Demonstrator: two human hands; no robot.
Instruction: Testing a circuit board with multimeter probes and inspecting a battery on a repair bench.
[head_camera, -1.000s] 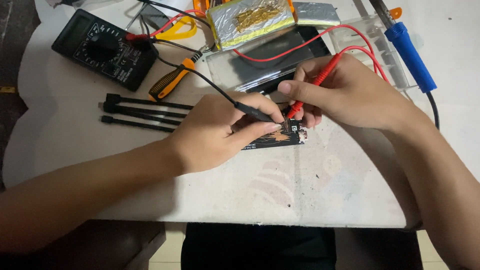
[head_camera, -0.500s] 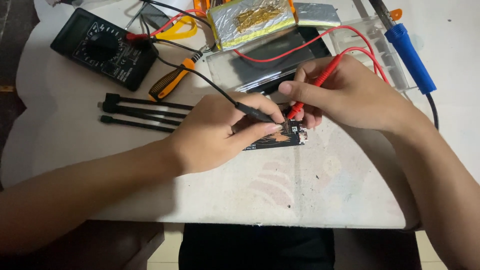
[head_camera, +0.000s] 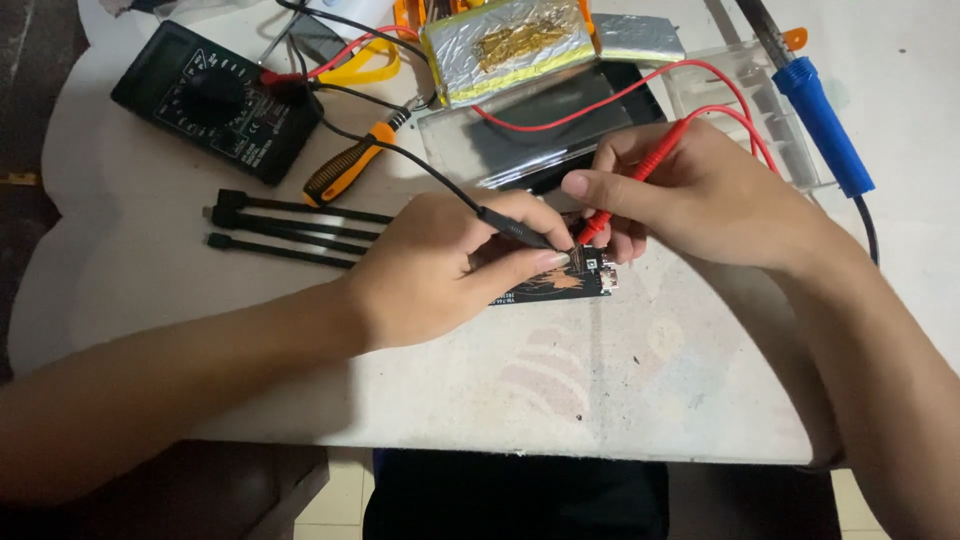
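Observation:
A small black circuit board (head_camera: 570, 283) lies on the white table (head_camera: 620, 380) near the middle. My left hand (head_camera: 440, 265) pinches a black test probe (head_camera: 515, 229) whose tip touches the board. My right hand (head_camera: 690, 195) grips a red test probe (head_camera: 640, 170), its tip also down on the board close to the black one. Both probe leads run back to a black multimeter (head_camera: 215, 100) at the far left.
Three black cables (head_camera: 290, 228) lie left of my hands. An orange-handled screwdriver (head_camera: 350, 165), a dark flat panel (head_camera: 550, 130), a foil-wrapped pack (head_camera: 510, 45), a clear plastic tray (head_camera: 740, 100) and a blue-handled soldering iron (head_camera: 820, 120) sit at the back.

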